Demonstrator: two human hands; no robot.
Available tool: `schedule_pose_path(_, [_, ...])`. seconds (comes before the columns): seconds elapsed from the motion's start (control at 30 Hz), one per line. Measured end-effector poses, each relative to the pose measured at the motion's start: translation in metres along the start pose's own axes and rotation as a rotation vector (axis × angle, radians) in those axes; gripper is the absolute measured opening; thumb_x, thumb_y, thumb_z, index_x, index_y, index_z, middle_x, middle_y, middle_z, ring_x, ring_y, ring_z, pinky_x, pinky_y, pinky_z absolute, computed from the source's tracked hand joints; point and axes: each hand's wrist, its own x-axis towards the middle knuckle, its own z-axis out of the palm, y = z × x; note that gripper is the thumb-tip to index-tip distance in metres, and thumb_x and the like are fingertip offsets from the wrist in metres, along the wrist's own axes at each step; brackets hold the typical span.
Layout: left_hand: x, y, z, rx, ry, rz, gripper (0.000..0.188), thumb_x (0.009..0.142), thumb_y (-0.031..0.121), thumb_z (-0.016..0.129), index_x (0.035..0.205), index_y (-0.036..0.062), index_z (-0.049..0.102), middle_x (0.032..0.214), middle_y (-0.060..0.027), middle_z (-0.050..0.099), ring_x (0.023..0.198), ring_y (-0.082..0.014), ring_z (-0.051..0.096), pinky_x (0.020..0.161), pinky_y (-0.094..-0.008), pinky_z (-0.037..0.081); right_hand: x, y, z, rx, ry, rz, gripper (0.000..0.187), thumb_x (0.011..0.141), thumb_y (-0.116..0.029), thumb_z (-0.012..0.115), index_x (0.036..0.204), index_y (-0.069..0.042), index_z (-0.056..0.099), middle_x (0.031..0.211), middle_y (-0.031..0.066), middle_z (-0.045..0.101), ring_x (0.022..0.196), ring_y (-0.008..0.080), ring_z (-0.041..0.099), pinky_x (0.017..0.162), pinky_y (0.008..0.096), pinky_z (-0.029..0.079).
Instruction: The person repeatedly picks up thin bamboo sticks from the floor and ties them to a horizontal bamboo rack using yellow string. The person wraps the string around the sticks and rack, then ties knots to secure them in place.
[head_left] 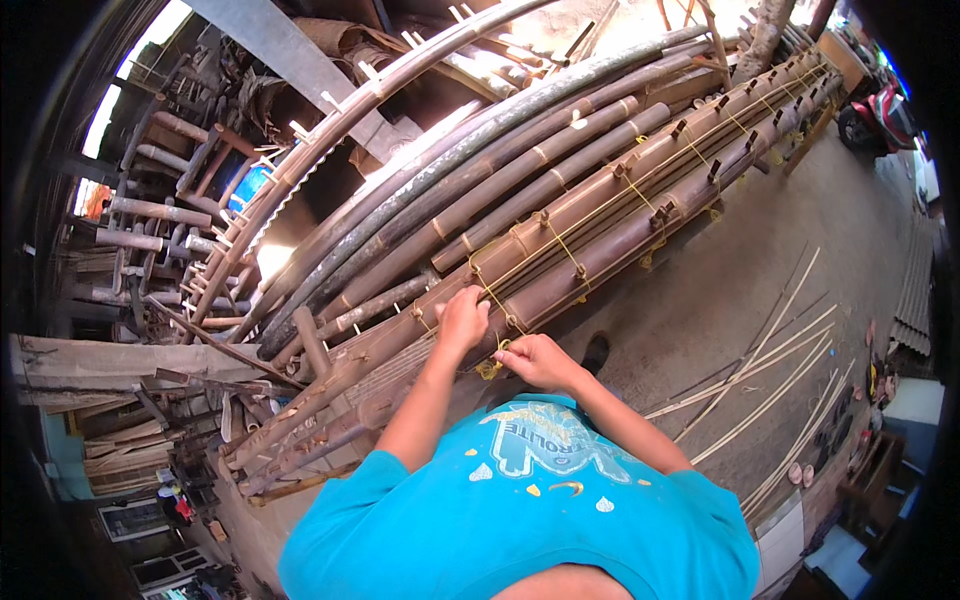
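Observation:
Two thick bamboo poles run side by side in front of me, with thin bamboo slats between them; the nearer bamboo pole (607, 250) is the darker one. Short dark pegs stick up along both, and yellow cord (497, 298) crosses between them. My left hand (463, 322) lies over the slats with its fingers curled; whatever they grip is hidden. At the nearer pole, my right hand (541, 362) is closed, pinching yellow cord beside a peg. A loose bundle of yellow cord (488, 369) hangs just below those fingertips.
More bamboo poles (510, 185) lie stacked beyond the frame. A curved bamboo rail (300, 165) with pegs stands at far left, near stacked bamboo pieces (165, 210). Long thin bamboo strips (765, 365) lie on the floor at right. A red motorcycle (885, 120) stands at far right.

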Motion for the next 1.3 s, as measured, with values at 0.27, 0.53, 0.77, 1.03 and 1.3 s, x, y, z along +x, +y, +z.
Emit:
schedule_pose_path(0.27, [0.005,-0.003,0.031,-0.031,0.306,0.070,0.023,0.089,0.025,0.063,0.106,0.0115,0.071,0.103,-0.0088,0.071,0.097,-0.0255,0.066,0.086,-0.0383,0.033,0.017,-0.054,-0.016,0.211,-0.092,0.095,0.049,0.096,-0.033,0.061,0.062,0.002,0.051,0.051,0.0041,0.034,0.051,0.0104,0.031,0.047,0.0347,0.031])
schedule_pose_path(0.53, [0.001,-0.018,0.025,-0.141,0.247,0.156,0.026,0.093,0.024,0.056,0.112,0.0117,0.069,0.106,-0.0098,0.070,0.101,-0.0276,0.064,0.085,-0.0438,0.036,-0.007,-0.036,-0.015,-0.061,-0.123,0.175,0.050,0.094,-0.033,0.062,0.062,0.003,0.051,0.052,0.0157,0.038,0.048,0.0213,0.031,0.048,0.0402,0.033])
schedule_pose_path(0.77, [-0.004,-0.009,0.015,-0.133,0.259,0.185,0.023,0.094,0.019,0.055,0.108,0.0070,0.068,0.104,-0.0147,0.068,0.099,-0.0314,0.063,0.085,-0.0445,0.042,-0.011,0.034,0.021,-0.293,0.021,-0.160,0.037,0.087,-0.023,0.063,0.061,0.002,0.055,0.056,0.0204,0.050,0.056,0.0384,0.052,0.058,0.0465,0.044])
schedule_pose_path(1.03, [-0.062,-0.080,-0.072,-0.028,0.273,0.034,0.020,0.092,0.015,0.058,0.106,0.0021,0.063,0.102,-0.0217,0.067,0.095,-0.0394,0.065,0.082,-0.0452,0.051,-0.014,0.001,0.076,-0.405,-0.098,-0.150,0.030,0.085,-0.021,0.063,0.113,-0.009,0.061,0.115,0.0115,0.061,0.099,0.0265,0.061,0.080,0.0400,0.049])
schedule_pose_path(1.3, [-0.074,-0.120,-0.018,-0.139,0.189,0.216,0.021,0.090,0.014,0.062,0.108,0.0020,0.062,0.099,-0.0201,0.069,0.092,-0.0357,0.067,0.080,-0.0432,0.051,0.053,-0.022,0.146,1.359,0.839,0.132,0.022,0.097,-0.024,0.049,0.085,-0.010,0.061,0.080,0.0040,0.062,0.074,0.0163,0.060,0.072,0.0313,0.047])
